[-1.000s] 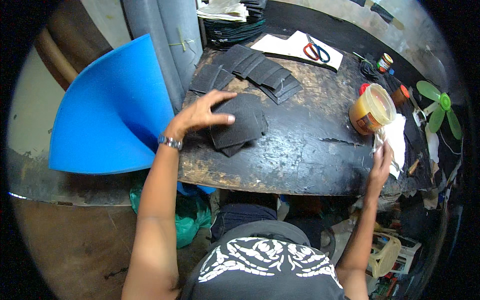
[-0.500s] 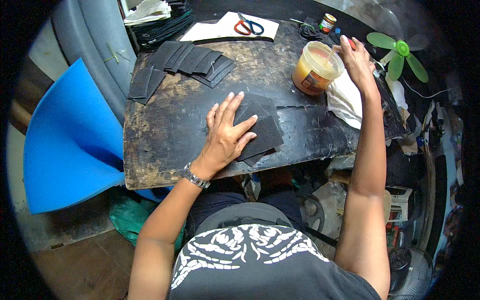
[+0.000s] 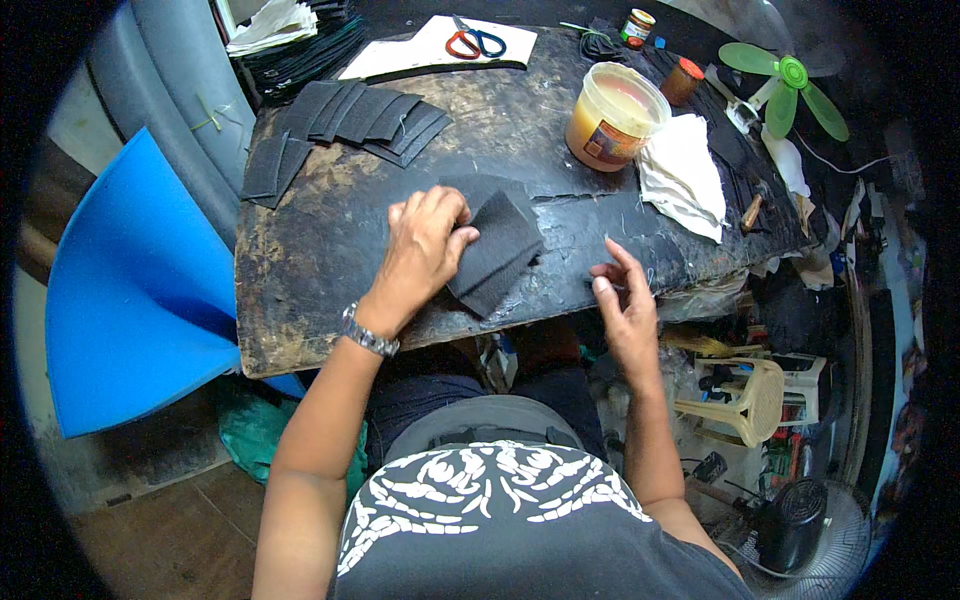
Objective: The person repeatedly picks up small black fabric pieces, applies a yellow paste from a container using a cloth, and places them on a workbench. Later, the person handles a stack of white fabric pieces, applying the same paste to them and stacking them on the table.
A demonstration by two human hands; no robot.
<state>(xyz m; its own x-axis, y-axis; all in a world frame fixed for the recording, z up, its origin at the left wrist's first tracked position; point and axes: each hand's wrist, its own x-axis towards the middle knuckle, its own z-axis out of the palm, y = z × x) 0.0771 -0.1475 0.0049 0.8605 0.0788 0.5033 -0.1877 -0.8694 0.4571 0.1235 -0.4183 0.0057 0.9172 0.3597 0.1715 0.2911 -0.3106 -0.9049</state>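
A small stack of dark grey cut pieces (image 3: 497, 250) lies near the front of the worn black worktable (image 3: 320, 250). My left hand (image 3: 425, 250) rests on the stack's left side, its fingers curled over the edge and gripping it. My right hand (image 3: 622, 292) hovers at the table's front edge, to the right of the stack, fingers apart and holding nothing. A watch (image 3: 368, 335) is on my left wrist.
More dark cut pieces (image 3: 350, 120) fan out at the back left. A tub of yellow glue (image 3: 614, 115), a white rag (image 3: 683, 175), scissors (image 3: 475, 42) on white paper and small jars (image 3: 636, 25) stand at the back. A blue sheet (image 3: 130, 290) curls at the left; a green fan (image 3: 785, 85) and plastic stool (image 3: 745, 400) sit at the right.
My right hand has come back from the glue tub to the table's front edge. My left hand has gone from flat on the stack to curled around its left edge.
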